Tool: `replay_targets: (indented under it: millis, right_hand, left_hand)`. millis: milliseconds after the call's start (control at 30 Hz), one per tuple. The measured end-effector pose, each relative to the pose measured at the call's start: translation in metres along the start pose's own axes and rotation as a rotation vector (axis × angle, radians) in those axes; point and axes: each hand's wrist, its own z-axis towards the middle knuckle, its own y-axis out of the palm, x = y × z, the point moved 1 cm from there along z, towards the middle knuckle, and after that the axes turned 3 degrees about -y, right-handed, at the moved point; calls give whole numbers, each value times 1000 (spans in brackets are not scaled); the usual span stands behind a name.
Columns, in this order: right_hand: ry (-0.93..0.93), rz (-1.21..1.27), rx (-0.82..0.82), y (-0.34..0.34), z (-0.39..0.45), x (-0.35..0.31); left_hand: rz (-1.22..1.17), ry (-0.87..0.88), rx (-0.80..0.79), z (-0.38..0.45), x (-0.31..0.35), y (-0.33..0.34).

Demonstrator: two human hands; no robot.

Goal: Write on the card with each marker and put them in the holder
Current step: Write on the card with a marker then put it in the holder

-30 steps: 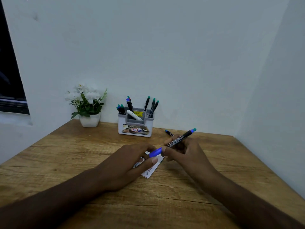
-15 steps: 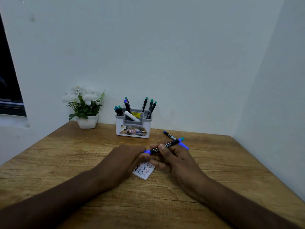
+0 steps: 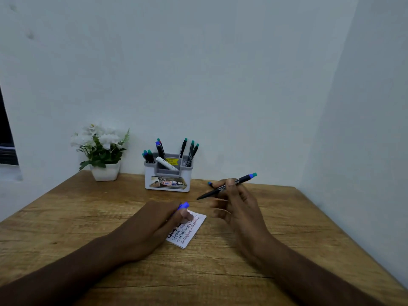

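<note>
**Two hands, one uncapped marker above the card**

Two hands of mine are over the wooden table (image 3: 66,217). My right hand (image 3: 240,208) holds a black marker (image 3: 223,187) between the thumb and the first fingers; the marker is tilted, its teal end up to the right and its dark tip down to the left, above the table and not touching the card. The other fingers of this hand are loosely bent.

My left hand (image 3: 154,226) rests on the left part of the white card (image 3: 187,230) and pinches a blue cap (image 3: 184,206) between thumb and finger. The card lies flat on the table, with several lines of handwriting in different colours.

Behind, near the wall, stands the grey and white holder (image 3: 169,180) with several markers upright in its compartments and one white marker (image 3: 166,163) leaning inside. One more marker (image 3: 209,183) lies on the table behind my right hand, mostly hidden. A white pot of flowers (image 3: 103,155) stands left of the holder.
</note>
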Motion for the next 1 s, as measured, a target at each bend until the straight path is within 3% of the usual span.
replay_targets:
  millis: [133, 533, 1000]
  right_hand:
    - [-82, -252, -18, -11, 2, -5]
    - [121, -373, -279, 5, -14, 4]
    - [-75, -731, -375, 15, -20, 4]
  left_hand:
    - [68, 48, -2, 1, -3, 0]
    - [127, 109, 19, 1, -11, 2]
    - [91, 143, 14, 4, -17, 2]
